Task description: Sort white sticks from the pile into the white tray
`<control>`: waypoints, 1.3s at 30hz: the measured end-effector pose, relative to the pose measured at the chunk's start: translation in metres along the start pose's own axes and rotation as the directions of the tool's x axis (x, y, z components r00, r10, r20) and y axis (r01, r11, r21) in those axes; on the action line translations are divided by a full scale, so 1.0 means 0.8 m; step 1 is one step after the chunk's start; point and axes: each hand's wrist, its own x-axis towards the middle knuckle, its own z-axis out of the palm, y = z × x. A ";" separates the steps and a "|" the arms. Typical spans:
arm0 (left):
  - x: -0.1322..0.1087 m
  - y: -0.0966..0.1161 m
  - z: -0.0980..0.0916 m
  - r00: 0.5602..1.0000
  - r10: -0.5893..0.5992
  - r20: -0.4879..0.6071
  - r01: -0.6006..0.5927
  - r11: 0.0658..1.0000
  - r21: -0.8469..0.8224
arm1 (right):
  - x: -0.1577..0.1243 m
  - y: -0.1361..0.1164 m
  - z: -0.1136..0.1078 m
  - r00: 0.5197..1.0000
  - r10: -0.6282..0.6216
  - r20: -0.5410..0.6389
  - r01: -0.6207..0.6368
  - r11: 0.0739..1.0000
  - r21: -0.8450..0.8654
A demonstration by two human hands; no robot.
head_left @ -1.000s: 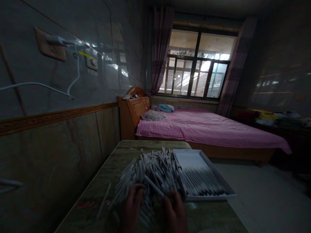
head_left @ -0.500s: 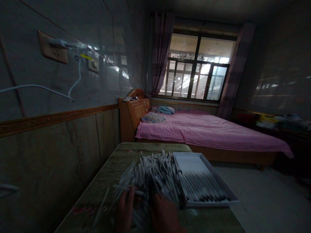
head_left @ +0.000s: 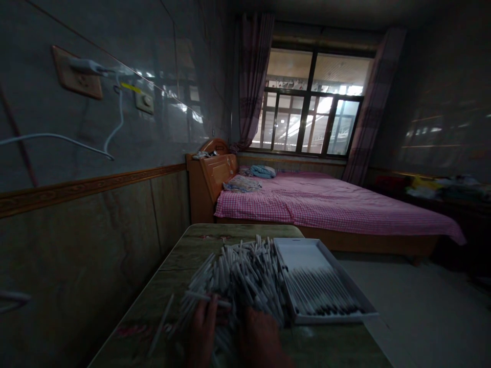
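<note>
A heap of slim white pens (head_left: 245, 266), some with dark ends, lies on the table. At the near left side of the heap, my left hand (head_left: 205, 319) is closed, with a white pen (head_left: 218, 301) lying crosswise at its fingers. My right hand (head_left: 261, 332) reaches into the near edge of the heap, fingers curled down; what they grip is hidden. To the right of the heap, a shallow white box (head_left: 305, 251) holds a row of similar pens (head_left: 322, 291), dark ends toward me. One loose pen (head_left: 161, 322) rests apart on the left.
The patterned table (head_left: 176, 255) stands beside a tiled wall (head_left: 126, 255) on the left. Beyond it is a bed (head_left: 307, 197) with a pink checked cover and wooden headboard (head_left: 210, 174). A white cable (head_left: 121, 110) hangs from a wall socket (head_left: 76, 76).
The view has shifted slightly. Both hands stay at the near edge of the heap in almost the same pose, and the box and its row look unchanged.
</note>
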 end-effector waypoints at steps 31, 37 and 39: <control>0.003 0.017 -0.007 0.972 -0.224 -0.076 0.180 0.908 -0.378 | -0.024 0.063 0.055 0.970 -0.171 -0.171 0.240 0.770 0.591; 0.005 0.014 -0.010 0.976 -0.198 -0.086 0.159 0.928 -0.336 | -0.028 0.057 0.042 0.965 -0.181 -0.190 0.252 0.844 0.474; 0.004 0.018 -0.011 0.981 -0.173 -0.082 0.146 0.953 -0.266 | -0.030 0.059 0.039 0.946 -0.223 -0.233 0.299 0.878 0.374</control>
